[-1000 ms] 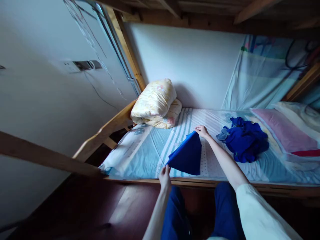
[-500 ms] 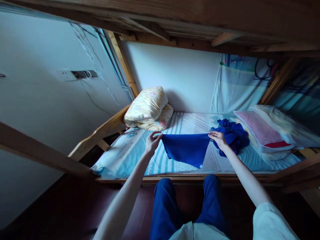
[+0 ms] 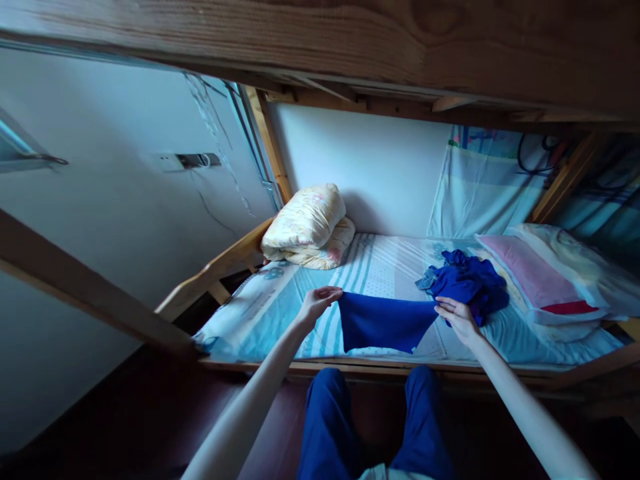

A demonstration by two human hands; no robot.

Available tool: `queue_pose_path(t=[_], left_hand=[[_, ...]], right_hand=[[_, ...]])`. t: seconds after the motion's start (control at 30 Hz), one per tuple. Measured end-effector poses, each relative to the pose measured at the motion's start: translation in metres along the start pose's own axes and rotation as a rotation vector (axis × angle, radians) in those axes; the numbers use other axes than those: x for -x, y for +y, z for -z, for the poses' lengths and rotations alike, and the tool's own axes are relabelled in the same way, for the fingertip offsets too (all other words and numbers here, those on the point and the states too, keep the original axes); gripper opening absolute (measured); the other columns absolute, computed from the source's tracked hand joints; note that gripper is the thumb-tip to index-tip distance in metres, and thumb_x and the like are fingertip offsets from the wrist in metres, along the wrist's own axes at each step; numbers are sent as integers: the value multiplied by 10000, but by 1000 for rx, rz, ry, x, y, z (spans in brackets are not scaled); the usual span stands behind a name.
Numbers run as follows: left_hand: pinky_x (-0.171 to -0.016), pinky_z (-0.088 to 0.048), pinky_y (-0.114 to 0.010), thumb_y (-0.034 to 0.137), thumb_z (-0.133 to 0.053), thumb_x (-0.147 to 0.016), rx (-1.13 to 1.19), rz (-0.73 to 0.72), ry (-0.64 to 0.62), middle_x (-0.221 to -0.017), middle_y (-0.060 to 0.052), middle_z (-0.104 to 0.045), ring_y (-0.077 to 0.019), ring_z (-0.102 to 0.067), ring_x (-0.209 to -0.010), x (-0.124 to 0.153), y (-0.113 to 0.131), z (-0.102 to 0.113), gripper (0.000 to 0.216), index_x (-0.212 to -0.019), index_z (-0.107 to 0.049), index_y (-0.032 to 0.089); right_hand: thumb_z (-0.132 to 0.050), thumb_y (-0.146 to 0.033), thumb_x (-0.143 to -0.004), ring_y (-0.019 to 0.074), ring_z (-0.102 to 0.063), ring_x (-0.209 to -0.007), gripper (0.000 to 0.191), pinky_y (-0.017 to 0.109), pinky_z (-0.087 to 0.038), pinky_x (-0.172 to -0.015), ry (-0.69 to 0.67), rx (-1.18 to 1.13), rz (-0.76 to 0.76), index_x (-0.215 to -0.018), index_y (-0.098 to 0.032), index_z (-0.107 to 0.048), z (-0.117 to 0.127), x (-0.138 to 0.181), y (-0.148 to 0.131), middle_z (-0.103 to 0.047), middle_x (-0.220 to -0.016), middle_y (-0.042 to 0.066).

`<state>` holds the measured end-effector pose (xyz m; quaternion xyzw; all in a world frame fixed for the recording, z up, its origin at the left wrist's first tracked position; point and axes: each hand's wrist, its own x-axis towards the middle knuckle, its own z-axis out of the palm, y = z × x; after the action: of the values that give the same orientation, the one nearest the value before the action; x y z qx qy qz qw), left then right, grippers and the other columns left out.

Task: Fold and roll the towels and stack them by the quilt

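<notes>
A blue cloth (image 3: 385,325) is stretched between my two hands, hanging above the front part of the bed (image 3: 290,320). My left hand (image 3: 320,303) pinches its upper left corner. At the upper right corner, my right hand (image 3: 457,315) grips it between thumb and fingers. The top edge sags slightly, and a small pale tag shows at the lower right corner. Just behind my right hand lies a crumpled pile of blue clothes (image 3: 470,280) on the sheet.
A folded floral quilt (image 3: 307,223) sits at the bed's left end. Pink and clear-wrapped bedding (image 3: 535,273) lies at the right. The upper bunk's wooden beam (image 3: 320,47) runs overhead, and a wooden post (image 3: 90,287) slants at the left.
Both hands have lowered the blue cloth and brought it closer to me, still holding its corners. The view has shifted left and tilted up, so more of the overhead beam shows.
</notes>
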<state>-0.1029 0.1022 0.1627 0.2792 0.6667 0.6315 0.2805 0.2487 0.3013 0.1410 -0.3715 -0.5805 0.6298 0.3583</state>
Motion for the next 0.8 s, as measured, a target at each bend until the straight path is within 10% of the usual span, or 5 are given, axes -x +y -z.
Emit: queue_pose_path(t=[0.47, 0.8], left_hand=[[-632, -527, -285, 509, -958, -405, 36, 198, -60, -670, -68, -733, -207, -711, -681, -87, -59, 4, 556, -757, -744, 136], [-653, -553, -325, 632, -843, -585, -28, -233, 79, -826, -111, -785, -244, -717, -762, -162, -41, -2, 627, -954, -801, 127]], right_hand=[[-870, -221, -540, 122, -587, -535, 234, 196, -311, -423, 145, 128, -125, -747, -195, -765, -39, -105, 38, -764, -742, 42], [-806, -517, -656, 218, -691, -840, 438, 341, -543, -777, 162, 83, 321, -929, -181, -743, -74, -189, 19, -762, -828, 70]])
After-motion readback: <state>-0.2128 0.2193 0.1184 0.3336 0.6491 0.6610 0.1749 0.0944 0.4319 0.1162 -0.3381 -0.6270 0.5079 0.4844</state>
